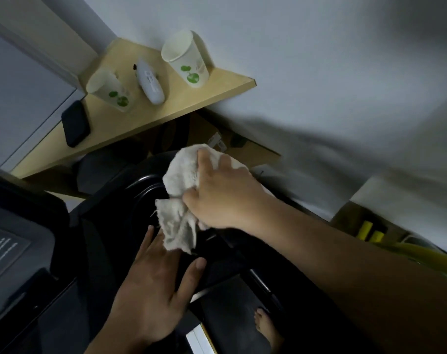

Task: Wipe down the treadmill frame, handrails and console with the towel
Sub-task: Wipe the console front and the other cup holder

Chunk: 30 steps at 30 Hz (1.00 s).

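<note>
A crumpled white towel (181, 190) is bunched in my right hand (222, 192), whose fingers curl around it above the black treadmill frame (140, 190). A loose end of the towel hangs down onto the fingertips of my left hand (153, 284). That hand lies flat with straight, spread fingers on the dark treadmill body. The grey console (15, 251) with a printed panel is at the left edge. The treadmill belt (232, 310) shows at the bottom, with a bare foot (265, 328) on it.
A wooden shelf (217, 90) against the white wall carries two paper cups (185, 58) (108, 89), a white remote (149, 81) and a black phone (75, 123). A cardboard box (242, 146) sits below it. Yellow items (370, 231) lie in a box at right.
</note>
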Each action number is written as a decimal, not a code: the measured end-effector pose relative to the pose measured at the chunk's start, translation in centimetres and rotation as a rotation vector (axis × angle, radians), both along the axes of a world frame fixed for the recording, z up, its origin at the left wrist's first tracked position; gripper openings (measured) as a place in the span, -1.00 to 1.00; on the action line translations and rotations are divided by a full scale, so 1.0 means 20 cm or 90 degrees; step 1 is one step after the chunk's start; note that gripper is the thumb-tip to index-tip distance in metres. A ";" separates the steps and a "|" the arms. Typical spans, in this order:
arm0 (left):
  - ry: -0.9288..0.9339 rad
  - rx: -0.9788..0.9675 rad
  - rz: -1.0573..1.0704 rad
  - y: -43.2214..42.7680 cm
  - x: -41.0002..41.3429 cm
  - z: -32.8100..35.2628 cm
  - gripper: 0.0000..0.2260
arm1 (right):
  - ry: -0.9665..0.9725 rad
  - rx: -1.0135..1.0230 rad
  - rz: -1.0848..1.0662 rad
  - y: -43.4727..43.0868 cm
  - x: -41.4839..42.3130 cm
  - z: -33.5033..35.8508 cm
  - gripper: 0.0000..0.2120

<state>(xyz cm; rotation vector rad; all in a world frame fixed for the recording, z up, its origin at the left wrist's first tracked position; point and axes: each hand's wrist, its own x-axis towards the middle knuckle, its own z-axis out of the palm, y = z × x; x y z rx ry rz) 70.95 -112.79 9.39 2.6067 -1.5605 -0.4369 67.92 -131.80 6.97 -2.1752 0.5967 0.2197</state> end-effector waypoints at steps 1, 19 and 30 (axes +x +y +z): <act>-0.011 0.003 0.007 0.00 0.00 0.01 -0.49 | 0.004 0.040 0.008 -0.03 0.06 -0.02 -0.31; -0.004 -0.009 0.000 0.00 0.00 -0.01 -0.42 | -0.057 0.406 -0.026 -0.23 -0.13 -0.19 -0.31; 0.015 -0.025 -0.004 0.00 0.00 0.00 -0.48 | -0.031 0.330 0.027 -0.19 -0.25 -0.15 -0.21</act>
